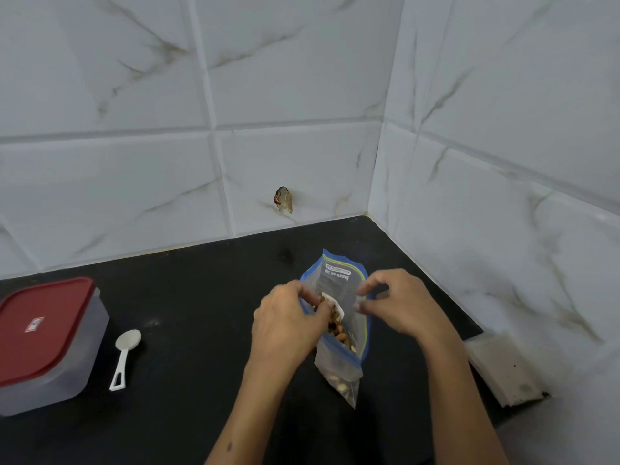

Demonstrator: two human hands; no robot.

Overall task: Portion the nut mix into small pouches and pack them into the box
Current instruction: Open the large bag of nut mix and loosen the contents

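A clear zip bag of nut mix (339, 286) with a blue edge lies on the black counter (201, 313), its mouth pulled apart. My left hand (285, 327) pinches the left lip of the mouth. My right hand (399, 303) pinches the right lip. Mixed nuts (339, 333) show inside, with a small white packet among them. A frosted plastic box with a red lid (43, 327), closed, stands at the left edge. A white plastic scoop (124, 355) lies beside it, bowl pointing away from me.
White marble-look tiled walls meet in a corner behind and to the right of the bag. A broken hole with wire ends (283, 200) is in the back wall. A chipped white ledge (503, 370) sits at the counter's right end.
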